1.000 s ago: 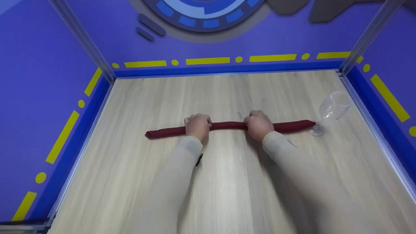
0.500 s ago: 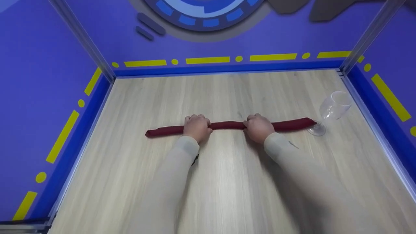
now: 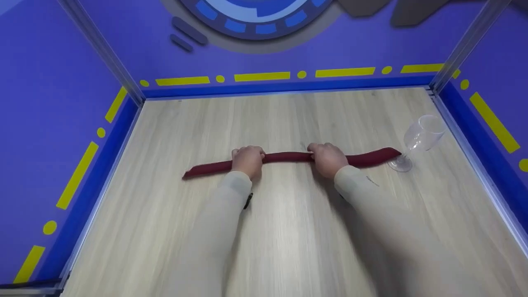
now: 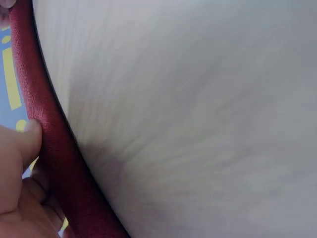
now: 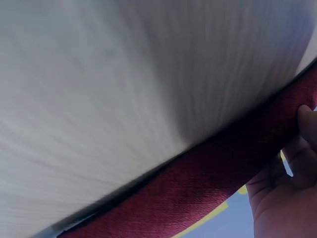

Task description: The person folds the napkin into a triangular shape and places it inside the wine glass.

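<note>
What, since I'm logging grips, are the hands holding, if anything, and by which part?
The left hand and right hand grip the red cloth either side of its middle, an end extending beyond each.

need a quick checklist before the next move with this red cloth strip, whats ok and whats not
1. Left hand holding the red cloth strip: ok, thumb and fingers grip it.
2. Right hand holding it too: ok.
3. Stemmed glass upright: ok, standing on its base.
4. Strip's right end well clear of the glass: not ok, it overlaps the base in the head view.
5. Strip and glass not touching: cannot tell.
6. Strip straight: not ok, it bends along its length.
</note>
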`<action>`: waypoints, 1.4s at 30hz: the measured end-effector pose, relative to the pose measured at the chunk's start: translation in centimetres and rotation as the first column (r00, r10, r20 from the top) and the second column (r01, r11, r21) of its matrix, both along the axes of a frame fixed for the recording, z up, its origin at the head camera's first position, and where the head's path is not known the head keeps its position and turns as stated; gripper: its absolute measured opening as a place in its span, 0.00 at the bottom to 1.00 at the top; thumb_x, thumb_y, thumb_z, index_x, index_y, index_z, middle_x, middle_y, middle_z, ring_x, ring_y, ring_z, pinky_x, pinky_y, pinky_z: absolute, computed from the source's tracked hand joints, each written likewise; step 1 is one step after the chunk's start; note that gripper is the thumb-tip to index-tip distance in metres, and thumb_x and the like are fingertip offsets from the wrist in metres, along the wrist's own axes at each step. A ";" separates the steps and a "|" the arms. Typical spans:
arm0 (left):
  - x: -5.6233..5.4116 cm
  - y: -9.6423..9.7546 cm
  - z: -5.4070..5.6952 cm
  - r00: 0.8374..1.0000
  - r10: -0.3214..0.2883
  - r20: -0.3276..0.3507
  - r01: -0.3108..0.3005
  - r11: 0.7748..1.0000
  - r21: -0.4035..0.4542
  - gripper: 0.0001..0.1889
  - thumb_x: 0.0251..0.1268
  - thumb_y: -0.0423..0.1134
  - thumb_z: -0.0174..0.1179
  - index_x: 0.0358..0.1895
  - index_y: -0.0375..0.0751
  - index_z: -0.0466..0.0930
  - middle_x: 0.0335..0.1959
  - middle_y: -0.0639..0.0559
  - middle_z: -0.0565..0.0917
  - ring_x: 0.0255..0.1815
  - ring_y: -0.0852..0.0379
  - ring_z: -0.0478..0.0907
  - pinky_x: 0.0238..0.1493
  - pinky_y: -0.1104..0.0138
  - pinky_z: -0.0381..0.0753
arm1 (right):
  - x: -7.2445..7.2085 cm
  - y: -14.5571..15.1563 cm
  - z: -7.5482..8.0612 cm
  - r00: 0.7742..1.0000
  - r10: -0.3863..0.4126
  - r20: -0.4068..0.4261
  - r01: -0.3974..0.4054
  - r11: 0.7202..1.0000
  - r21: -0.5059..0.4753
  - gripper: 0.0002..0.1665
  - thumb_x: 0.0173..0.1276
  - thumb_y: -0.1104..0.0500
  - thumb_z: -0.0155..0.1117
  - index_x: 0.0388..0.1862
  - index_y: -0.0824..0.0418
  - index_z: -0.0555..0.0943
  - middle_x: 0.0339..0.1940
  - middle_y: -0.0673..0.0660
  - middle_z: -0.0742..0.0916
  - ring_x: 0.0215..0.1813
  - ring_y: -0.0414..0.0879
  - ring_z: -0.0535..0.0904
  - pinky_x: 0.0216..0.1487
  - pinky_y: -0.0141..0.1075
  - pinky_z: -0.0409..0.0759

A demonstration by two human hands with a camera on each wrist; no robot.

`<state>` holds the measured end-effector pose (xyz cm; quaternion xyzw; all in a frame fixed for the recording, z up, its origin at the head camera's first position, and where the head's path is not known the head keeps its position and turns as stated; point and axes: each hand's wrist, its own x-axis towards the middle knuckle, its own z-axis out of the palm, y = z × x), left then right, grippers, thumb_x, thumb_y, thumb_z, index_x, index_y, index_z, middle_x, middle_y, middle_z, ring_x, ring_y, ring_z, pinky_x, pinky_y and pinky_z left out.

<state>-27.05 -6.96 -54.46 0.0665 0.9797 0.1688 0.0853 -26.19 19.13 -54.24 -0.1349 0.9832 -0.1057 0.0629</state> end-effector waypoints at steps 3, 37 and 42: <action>0.0 0.2 -0.1 0.998 0.037 -0.041 -0.036 0.999 0.015 0.10 0.81 0.43 0.58 0.54 0.52 0.87 0.52 0.55 0.89 0.58 0.47 0.82 0.70 0.51 0.62 | 0.0 -0.2 0.1 0.999 -0.044 -0.013 0.044 0.999 -0.004 0.09 0.81 0.60 0.59 0.54 0.58 0.85 0.46 0.60 0.90 0.52 0.57 0.84 0.57 0.51 0.82; 1.7 1.5 1.2 0.982 0.177 -0.060 -0.185 0.961 -0.204 0.21 0.81 0.53 0.57 0.48 0.37 0.90 0.47 0.44 0.89 0.52 0.48 0.88 0.53 0.58 0.89 | 1.7 -1.3 1.2 0.964 -0.264 0.027 0.260 0.961 0.098 0.24 0.83 0.48 0.56 0.42 0.65 0.89 0.39 0.62 0.93 0.46 0.57 0.91 0.47 0.52 0.89; 1.8 1.5 1.4 0.977 0.209 -0.030 -0.212 0.967 -0.141 0.22 0.80 0.53 0.59 0.48 0.36 0.91 0.49 0.43 0.89 0.54 0.47 0.87 0.55 0.58 0.88 | 1.7 -1.3 1.2 0.966 -0.259 0.017 0.256 0.962 0.101 0.24 0.83 0.49 0.56 0.40 0.66 0.89 0.39 0.63 0.93 0.45 0.57 0.91 0.46 0.52 0.90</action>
